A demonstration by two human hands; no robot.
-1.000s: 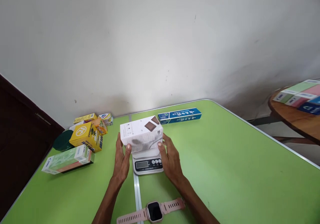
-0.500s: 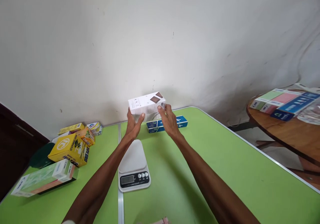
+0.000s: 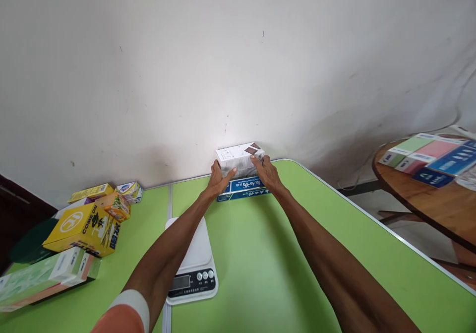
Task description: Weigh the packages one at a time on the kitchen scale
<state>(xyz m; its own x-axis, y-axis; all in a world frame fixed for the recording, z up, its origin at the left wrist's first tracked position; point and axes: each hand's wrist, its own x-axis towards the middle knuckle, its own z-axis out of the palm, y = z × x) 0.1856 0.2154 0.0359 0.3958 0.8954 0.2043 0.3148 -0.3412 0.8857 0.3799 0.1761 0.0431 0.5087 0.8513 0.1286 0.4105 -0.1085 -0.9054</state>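
Note:
Between my hands is a white box [image 3: 240, 160] with brown square pictures on its top, near the wall at the back of the green table. My left hand [image 3: 219, 178] grips its left end, thumb on the front face. At the right end, my right hand [image 3: 267, 172] is closed on it in the same way. Just below and in front of the white box lie blue toothpaste boxes [image 3: 243, 189], stacked and partly hidden by my hands. Whether the white box touches them I cannot tell. A white kitchen scale [image 3: 197, 258] sits nearer, partly behind my left forearm.
On the left stand a yellow carton [image 3: 84, 226], several small boxes [image 3: 113, 205], a dark green round object [image 3: 31, 241] and long tissue-like packs [image 3: 48, 276]. A round wooden table [image 3: 420, 186] at right carries coloured boxes [image 3: 431, 157]. The wall borders the green table [image 3: 256, 268].
Both hands have carried the white box rightward and slightly down, over the blue toothpaste boxes. The view has shifted a little, so the scale and left-hand boxes appear further left.

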